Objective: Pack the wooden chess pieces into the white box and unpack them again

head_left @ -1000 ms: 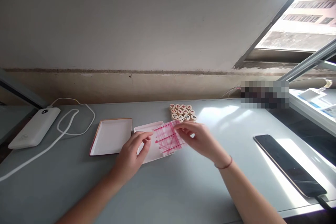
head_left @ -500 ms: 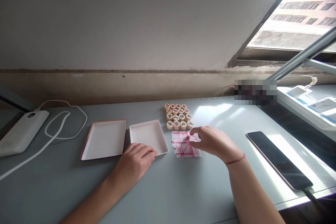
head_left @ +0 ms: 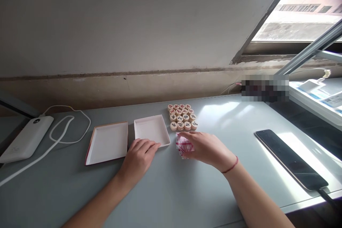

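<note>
My left hand [head_left: 143, 155] has its fingers bent over the near rim of a shallow white box tray [head_left: 152, 128], which lies flat on the table. Just right of the tray, a folded xiangqi board sheet [head_left: 185, 144], white with red lines, rests under my right hand [head_left: 205, 148]. The fingers of that hand are at the sheet's far edge and the thumb at its near edge, gripping across it; the palm hides its right part. Behind the sheet stand stacked round xiangqi pieces [head_left: 180, 126] in rows, with red and black characters.
The box lid [head_left: 108, 142], open side up, lies left of the tray. A white power bank [head_left: 29, 139] with a looped white cable [head_left: 62, 131] is at far left. On the right lie a dark phone [head_left: 291, 158] and a metal frame [head_left: 307, 51] near the window.
My right hand has moved left and down over the folded board sheet, its fingers now spanning it. My left hand stays at the tray's near rim. The camera view has shifted slightly.
</note>
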Available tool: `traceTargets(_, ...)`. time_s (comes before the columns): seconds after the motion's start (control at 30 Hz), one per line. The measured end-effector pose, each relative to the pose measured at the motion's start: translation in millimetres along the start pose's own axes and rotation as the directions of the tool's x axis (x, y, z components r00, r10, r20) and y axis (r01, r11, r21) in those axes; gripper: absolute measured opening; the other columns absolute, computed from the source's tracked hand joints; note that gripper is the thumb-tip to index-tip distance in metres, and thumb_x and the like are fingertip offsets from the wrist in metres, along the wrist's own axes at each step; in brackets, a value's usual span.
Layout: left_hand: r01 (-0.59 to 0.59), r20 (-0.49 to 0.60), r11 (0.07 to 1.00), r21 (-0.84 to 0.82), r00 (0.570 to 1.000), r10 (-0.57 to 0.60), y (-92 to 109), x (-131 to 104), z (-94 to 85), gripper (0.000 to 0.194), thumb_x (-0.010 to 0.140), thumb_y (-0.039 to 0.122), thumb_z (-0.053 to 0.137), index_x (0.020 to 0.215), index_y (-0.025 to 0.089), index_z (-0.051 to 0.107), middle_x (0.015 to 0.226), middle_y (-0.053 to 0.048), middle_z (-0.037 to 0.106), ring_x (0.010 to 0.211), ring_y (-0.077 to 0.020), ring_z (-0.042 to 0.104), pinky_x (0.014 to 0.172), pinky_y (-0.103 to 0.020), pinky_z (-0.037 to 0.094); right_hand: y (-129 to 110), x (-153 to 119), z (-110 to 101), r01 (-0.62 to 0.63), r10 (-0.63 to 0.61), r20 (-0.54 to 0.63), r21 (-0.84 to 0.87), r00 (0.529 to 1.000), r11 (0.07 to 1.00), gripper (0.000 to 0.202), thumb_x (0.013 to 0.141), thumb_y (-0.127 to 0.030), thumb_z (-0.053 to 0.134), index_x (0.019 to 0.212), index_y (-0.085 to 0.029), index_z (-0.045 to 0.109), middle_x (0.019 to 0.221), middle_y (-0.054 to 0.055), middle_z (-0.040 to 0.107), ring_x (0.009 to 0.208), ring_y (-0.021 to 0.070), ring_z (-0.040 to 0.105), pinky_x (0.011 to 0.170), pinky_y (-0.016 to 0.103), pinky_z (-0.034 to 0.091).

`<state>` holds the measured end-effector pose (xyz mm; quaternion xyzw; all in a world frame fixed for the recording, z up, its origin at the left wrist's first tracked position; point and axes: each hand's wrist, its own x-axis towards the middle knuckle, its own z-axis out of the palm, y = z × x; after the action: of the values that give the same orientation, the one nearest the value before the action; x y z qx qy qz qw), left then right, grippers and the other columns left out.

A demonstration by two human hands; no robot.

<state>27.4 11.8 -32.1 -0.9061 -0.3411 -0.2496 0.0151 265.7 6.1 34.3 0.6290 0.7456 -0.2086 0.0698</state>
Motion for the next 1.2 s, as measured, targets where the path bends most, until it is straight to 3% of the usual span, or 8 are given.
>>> traceTargets(0.17, -0.03, -0.085, 0.999, 0.044, 0.996, 0.034, 7.3, 0.1, -6.3, 0.032, 0.089, 0.003, 0.046, 0.114, 0.018, 0.058, 0.104, -0.007, 0.066, 0.103, -0.0217, 0.059, 0.09, -0.038, 0.044, -17.9, 1.5, 4.8, 0.167, -0.165, -0.108, 0.01, 0.98, 0.986, 0.028, 0.089, -0.037, 0.052, 0.109, -0.021, 0.062, 0.099, 0.007, 0.067, 0.08, 0.0193, 0.063, 0.058, 0.025, 0.036)
traceTargets(0.23, -0.102, -0.101, 0.994, 0.031, 0.989, 0.105, 11.1, -3.2, -11.1, 0.026, 0.087, 0.004, 0.047, 0.106, 0.017, 0.059, 0.103, -0.008, 0.064, 0.102, -0.0224, 0.058, 0.089, -0.037, 0.044, -28.5, 2.2, 12.5, 0.26, -0.259, -0.089, -0.002, 0.962, 0.966, 0.022, 0.09, -0.032, 0.048, 0.096, -0.019, 0.064, 0.089, 0.006, 0.067, 0.072, 0.0161, 0.06, 0.055, 0.024, 0.031)
traceTargets(0.33, -0.215, -0.045, 0.976, -0.043, 0.976, 0.213, 13.8, -12.0, -13.9, 0.013, 0.085, 0.01, 0.048, 0.079, 0.017, 0.057, 0.077, -0.003, 0.061, 0.072, -0.0169, 0.055, 0.066, -0.031, 0.042, -42.7, 2.9, 27.4, 0.37, -0.369, 0.026, -0.036, 0.929, 0.928, 0.02, 0.087, -0.023, 0.046, 0.076, -0.018, 0.062, 0.068, 0.003, 0.063, 0.054, 0.0114, 0.05, 0.048, 0.024, 0.021)
traceTargets(0.4, -0.196, 0.013, 0.978, -0.078, 0.98, 0.198, 13.7, -17.6, -12.8, 0.019, 0.084, 0.013, 0.047, 0.066, 0.019, 0.051, 0.061, 0.0, 0.051, 0.057, -0.0145, 0.045, 0.053, -0.03, 0.033, -49.0, 3.8, 36.0, 0.402, -0.397, 0.077, -0.064, 0.915, 0.913, 0.018, 0.083, -0.022, 0.047, 0.069, -0.018, 0.058, 0.058, 0.001, 0.058, 0.046, 0.0096, 0.039, 0.047, 0.025, 0.016)
traceTargets(0.47, -0.129, 0.057, 0.987, -0.097, 0.989, 0.135, 13.5, -20.7, -11.9, 0.024, 0.085, 0.014, 0.046, 0.061, 0.019, 0.048, 0.055, 0.001, 0.046, 0.053, -0.0141, 0.04, 0.051, -0.03, 0.029, -51.9, 5.6, 41.3, 0.404, -0.398, 0.081, -0.073, 0.914, 0.912, 0.018, 0.081, -0.024, 0.048, 0.066, -0.018, 0.055, 0.054, -0.001, 0.052, 0.044, 0.0085, 0.029, 0.047, 0.026, 0.013)
traceTargets(0.67, -0.002, 0.022, 0.989, -0.147, 1.0, 0.005, 13.7, -18.8, -17.6, 0.018, 0.087, 0.014, 0.049, 0.069, 0.018, 0.053, 0.068, -0.002, 0.055, 0.068, -0.0166, 0.047, 0.062, -0.029, 0.034, -49.8, 11.8, 44.4, 0.363, -0.362, 0.034, -0.033, 0.932, 0.931, 0.018, 0.078, -0.02, 0.049, 0.061, -0.018, 0.045, 0.048, -0.005, 0.037, 0.044, 0.0077, 0.014, 0.047, 0.026, 0.011)
traceTargets(0.83, -0.076, 0.148, 0.968, -0.241, 0.982, 0.114, 8.3, -18.9, -16.0, 0.02, 0.086, 0.015, 0.049, 0.066, 0.018, 0.051, 0.06, 0.001, 0.05, 0.059, -0.0143, 0.041, 0.056, -0.029, 0.029, -47.8, 10.8, 46.9, 0.375, -0.374, 0.035, 0.003, 0.927, 0.927, 0.021, 0.08, -0.019, 0.048, 0.061, -0.018, 0.039, 0.048, -0.006, 0.032, 0.045, 0.007, 0.012, 0.047, 0.025, 0.011)
traceTargets(1.2, 0.055, 0.295, 0.925, -0.375, 0.953, 0.063, -0.1, -19.2, -14.5, 0.015, 0.086, 0.018, 0.054, 0.071, 0.018, 0.052, 0.062, 0.003, 0.052, 0.061, -0.0132, 0.042, 0.06, -0.028, 0.03, -43.3, 9.6, 48.8, 0.384, -0.387, 0.025, 0.065, 0.922, 0.921, 0.022, 0.082, -0.018, 0.046, 0.062, -0.018, 0.038, 0.049, -0.006, 0.035, 0.044, 0.0067, 0.013, 0.048, 0.025, 0.011)
